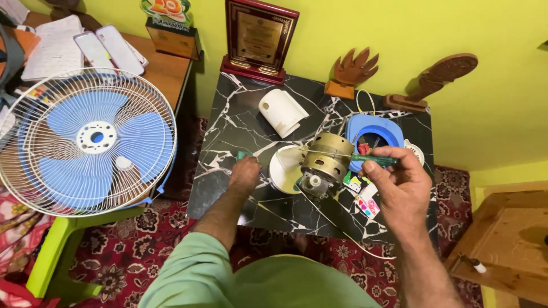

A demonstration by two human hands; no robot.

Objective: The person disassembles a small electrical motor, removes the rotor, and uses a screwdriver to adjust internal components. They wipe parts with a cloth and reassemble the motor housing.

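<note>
- View from above a small black marble-patterned table (228, 122) with white veins, set against a yellow-green wall.
- In the middle of the table stands a brass-coloured metal fan motor (325, 165), bare and out of its casing, resting against a round white plastic cover (282, 171).
- The right hand (399, 191) has its fingers clamped round the green handle of a thin metal screwdriver (365, 158), whose shaft reaches left to the top of the motor.
- The left hand (245, 174) rests on the table just left of the white cover, fingers curled together over a small green object (244, 154); what that object is cannot be made out.
- A curved white plastic housing piece (282, 111) lies apart near the back of the table, and a blue plastic ring-shaped housing (374, 131) sits behind the motor.
- To the left, off the table, a white wire fan guard with light blue blades (88, 140) rests on a lime-green stool (51, 251).
- Judged from this, the fan is already in pieces, with the motor being worked on; nothing is put back together.
</note>
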